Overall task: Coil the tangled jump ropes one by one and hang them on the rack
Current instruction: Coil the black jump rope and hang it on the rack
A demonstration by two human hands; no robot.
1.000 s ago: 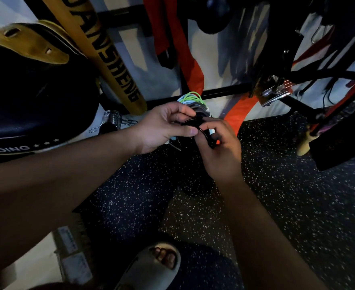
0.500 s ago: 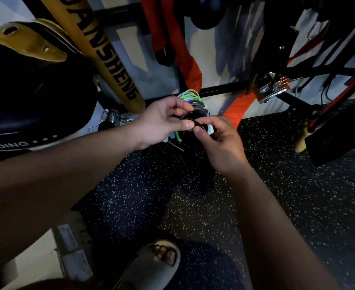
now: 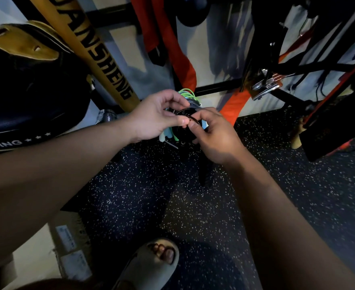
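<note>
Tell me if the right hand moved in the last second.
Yes, slightly: the right hand, pinching the black rope, edged forward and left toward the yellow bat.

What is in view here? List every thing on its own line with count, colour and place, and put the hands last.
black jump rope: one, black, coiled between both hands
green rope: one bundle, bright green, just behind the left hand
pale blue handles: count unclear, pale blue, below the left hand
yellow pad: one, yellow with black lettering, leaning at upper left
black and gold pad: one, far left
orange straps: at least two, orange-red, hanging at top centre
rack: one, black, along the wall
metal clip: one, silver, upper right
floor: dark, white-speckled
sandal: one, pale grey, bottom centre
left hand: pinches the black coil
right hand: pinches the black coil
</note>
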